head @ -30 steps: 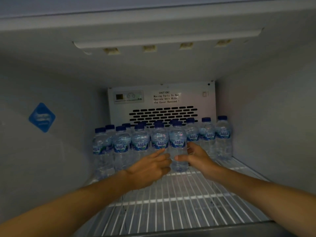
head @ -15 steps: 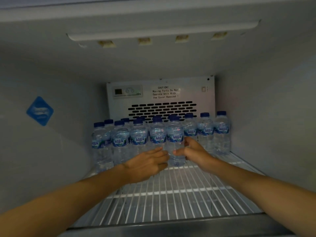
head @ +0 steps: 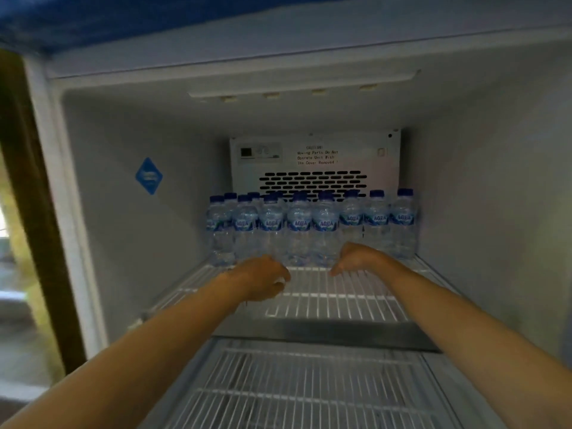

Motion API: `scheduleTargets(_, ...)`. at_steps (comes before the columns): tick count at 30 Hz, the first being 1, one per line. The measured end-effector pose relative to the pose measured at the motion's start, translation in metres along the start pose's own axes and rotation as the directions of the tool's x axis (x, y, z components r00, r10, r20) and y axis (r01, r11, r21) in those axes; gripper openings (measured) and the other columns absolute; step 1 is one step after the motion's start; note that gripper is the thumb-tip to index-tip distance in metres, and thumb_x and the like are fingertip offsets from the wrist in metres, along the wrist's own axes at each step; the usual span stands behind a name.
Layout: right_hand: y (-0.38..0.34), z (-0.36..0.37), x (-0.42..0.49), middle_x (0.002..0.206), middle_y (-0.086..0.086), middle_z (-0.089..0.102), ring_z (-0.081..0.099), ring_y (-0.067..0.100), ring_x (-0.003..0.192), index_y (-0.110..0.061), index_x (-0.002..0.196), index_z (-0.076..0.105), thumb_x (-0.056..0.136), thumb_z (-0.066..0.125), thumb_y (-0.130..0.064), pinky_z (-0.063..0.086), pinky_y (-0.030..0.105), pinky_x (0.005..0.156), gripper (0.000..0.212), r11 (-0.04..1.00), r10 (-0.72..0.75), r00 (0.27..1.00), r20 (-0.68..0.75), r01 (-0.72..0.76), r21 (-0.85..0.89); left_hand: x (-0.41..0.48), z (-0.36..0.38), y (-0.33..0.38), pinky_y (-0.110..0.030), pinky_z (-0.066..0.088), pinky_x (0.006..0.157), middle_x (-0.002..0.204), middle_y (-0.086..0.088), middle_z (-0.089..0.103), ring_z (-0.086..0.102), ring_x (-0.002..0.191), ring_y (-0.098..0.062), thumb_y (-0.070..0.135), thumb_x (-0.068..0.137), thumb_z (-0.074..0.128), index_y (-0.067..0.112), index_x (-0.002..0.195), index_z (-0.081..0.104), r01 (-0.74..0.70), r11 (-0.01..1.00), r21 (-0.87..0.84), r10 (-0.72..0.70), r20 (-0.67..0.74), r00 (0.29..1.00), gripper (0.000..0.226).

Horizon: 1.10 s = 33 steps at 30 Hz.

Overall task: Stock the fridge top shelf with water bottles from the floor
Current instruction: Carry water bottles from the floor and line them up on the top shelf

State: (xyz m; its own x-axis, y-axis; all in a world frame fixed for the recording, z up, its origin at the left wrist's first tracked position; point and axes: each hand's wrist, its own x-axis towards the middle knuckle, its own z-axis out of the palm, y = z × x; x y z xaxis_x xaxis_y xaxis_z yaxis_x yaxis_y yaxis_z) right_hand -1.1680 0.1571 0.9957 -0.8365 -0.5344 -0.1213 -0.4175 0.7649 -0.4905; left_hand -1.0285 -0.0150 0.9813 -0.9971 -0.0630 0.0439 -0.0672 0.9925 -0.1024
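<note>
Several clear water bottles (head: 311, 226) with blue caps and blue labels stand upright in rows at the back of the fridge's top wire shelf (head: 340, 300). My left hand (head: 263, 278) hangs over the shelf in front of them, fingers curled downward, holding nothing. My right hand (head: 353, 257) hovers just right of it, fingers drooping and loose, also empty. Both hands are a short way clear of the front bottles. No bottle on the floor is in view.
A white fan cover (head: 314, 162) with vent slots and a caution label fills the back wall. A blue diamond sticker (head: 149, 175) marks the left wall. A second wire shelf (head: 294, 391) lies below. The fridge frame (head: 65, 212) stands at the left.
Both hands have let go of the front middle bottle and drawn back toward me. My head has pulled back, so the lower shelf and left frame have come into sight.
</note>
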Motion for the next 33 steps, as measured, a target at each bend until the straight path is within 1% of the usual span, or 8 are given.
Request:
scheduleTargets(3, -0.015, 0.004, -0.030, 0.152, 0.013, 0.032, 0.040, 0.030, 0.134, -0.003, 0.148, 0.024, 0.090, 0.064, -0.030, 0.039, 0.039, 0.108, 0.075, 0.993, -0.013, 0.999, 0.047, 0.018, -0.116, -0.033, -0.004, -0.002, -0.035, 0.046, 0.102, 0.135, -0.004, 0.056, 0.057, 0.117, -0.022, 0.029, 0.096, 0.050, 0.021, 0.126, 0.060, 0.095, 0.973, -0.210, -0.098, -0.002, 0.995, 0.033)
scheduleTargets(7, -0.048, 0.022, -0.082, 0.138, 0.015, 0.050, 0.052, 0.030, 0.122, -0.002, 0.137, 0.045, 0.089, 0.065, -0.026, 0.046, 0.032, 0.092, 0.057, 0.988, -0.155, 0.987, -0.039, 0.154, -0.022, -0.094, -0.011, -0.005, -0.035, 0.050, 0.091, 0.114, -0.009, 0.070, 0.064, 0.104, -0.026, 0.013, 0.093, 0.053, 0.010, 0.112, 0.069, 0.106, 0.951, -0.291, -0.188, -0.270, 0.944, 0.026)
scheduleTargets(13, -0.117, 0.088, -0.164, 0.107, 0.008, 0.066, 0.062, 0.018, 0.099, -0.006, 0.114, 0.064, 0.081, 0.075, -0.023, 0.047, 0.026, 0.084, 0.038, 0.782, -0.516, 0.822, -0.240, 0.566, 0.259, -0.214, -0.010, -0.022, -0.038, 0.054, 0.080, 0.093, -0.003, 0.071, 0.066, 0.086, -0.024, 0.021, 0.088, 0.055, 0.019, 0.104, 0.067, 0.167, 0.955, -0.245, -0.273, -0.504, 0.820, 0.020)
scheduleTargets(18, -0.163, 0.192, -0.234, 0.098, 0.015, 0.065, 0.060, 0.016, 0.082, 0.001, 0.112, 0.062, 0.075, 0.077, -0.003, 0.052, 0.028, 0.080, 0.040, 0.624, -0.629, 0.757, -0.177, 0.628, 0.465, -0.363, 0.035, -0.042, -0.033, 0.049, 0.082, 0.106, -0.003, 0.067, 0.063, 0.097, -0.024, 0.031, 0.089, 0.057, 0.019, 0.119, 0.059, 0.336, 0.927, -0.169, -0.374, -0.333, 0.865, 0.032)
scheduleTargets(22, -0.193, 0.314, -0.314, 0.100, 0.004, 0.065, 0.062, 0.017, 0.080, -0.016, 0.113, 0.061, 0.071, 0.083, -0.014, 0.051, 0.027, 0.079, 0.048, 0.647, -0.650, 0.759, 0.022, 0.539, 0.539, -0.537, 0.101, -0.045, -0.035, 0.050, 0.084, 0.105, -0.006, 0.066, 0.062, 0.096, -0.026, 0.030, 0.088, 0.061, 0.016, 0.118, 0.060, 0.504, 0.816, -0.283, -0.561, -0.180, 0.808, 0.033)
scheduleTargets(25, -0.212, 0.419, -0.392, 0.103, 0.005, 0.067, 0.067, 0.022, 0.090, -0.018, 0.114, 0.061, 0.068, 0.086, -0.019, 0.053, 0.033, 0.085, 0.052, 0.676, -0.647, 0.741, 0.178, 0.449, 0.584, -0.676, 0.154, -0.035, -0.033, 0.051, 0.084, 0.106, -0.004, 0.065, 0.063, 0.094, -0.022, 0.032, 0.087, 0.063, 0.017, 0.120, 0.059, 0.676, 0.652, -0.344, -0.726, -0.025, 0.688, 0.036)
scheduleTargets(30, -0.231, 0.569, -0.505, 0.101, 0.008, 0.062, 0.060, 0.008, 0.076, -0.003, 0.119, 0.057, 0.071, 0.082, -0.006, 0.049, 0.008, 0.061, 0.054, 0.739, -0.592, 0.699, 0.402, 0.271, 0.617, -0.843, 0.247, -0.006, -0.032, 0.050, 0.080, 0.098, -0.011, 0.070, 0.067, 0.092, -0.028, 0.022, 0.082, 0.070, 0.009, 0.108, 0.066, 0.838, 0.338, -0.428, -0.880, 0.171, 0.442, 0.030)
scheduleTargets(33, -0.224, 0.649, -0.551, 0.102, 0.013, 0.062, 0.059, 0.016, 0.083, -0.001, 0.118, 0.057, 0.071, 0.082, -0.008, 0.047, 0.009, 0.064, 0.054, 0.809, -0.510, 0.680, 0.528, 0.170, 0.562, -0.908, 0.302, 0.018, -0.024, 0.041, 0.075, 0.101, -0.011, 0.069, 0.065, 0.092, -0.027, 0.023, 0.083, 0.070, 0.010, 0.113, 0.064, 0.888, 0.155, -0.432, -0.903, 0.304, 0.305, 0.033)
